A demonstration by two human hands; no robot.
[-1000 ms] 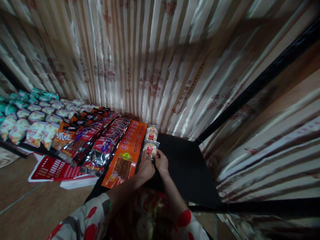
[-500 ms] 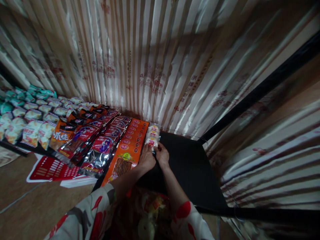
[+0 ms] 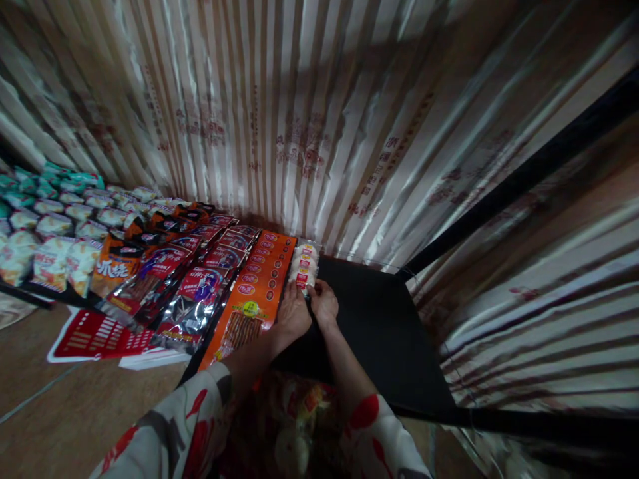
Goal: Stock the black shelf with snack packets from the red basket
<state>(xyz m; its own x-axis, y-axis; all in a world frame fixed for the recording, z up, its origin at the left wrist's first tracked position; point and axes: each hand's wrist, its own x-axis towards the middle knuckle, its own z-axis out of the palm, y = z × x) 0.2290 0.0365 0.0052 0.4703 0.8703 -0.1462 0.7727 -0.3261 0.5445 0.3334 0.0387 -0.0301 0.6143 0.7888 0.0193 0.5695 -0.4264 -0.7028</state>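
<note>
Hands meet on the black surface [image 3: 379, 313], left hand [image 3: 294, 316] and right hand [image 3: 324, 305] both pinching with their fingers the near end of a clear snack packet [image 3: 304, 264] lying just beside a long orange packet [image 3: 257, 293].

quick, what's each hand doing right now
left hand: fingers on the near edge of the clear snack packet, grip unclear
right hand: same packet, grip unclear

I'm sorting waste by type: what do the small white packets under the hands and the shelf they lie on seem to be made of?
The small white packets look like clear glossy plastic film, judging by their shine and see-through edges. The shelf looks like matte black board, metal or painted wood; the dim light leaves that open.
</note>
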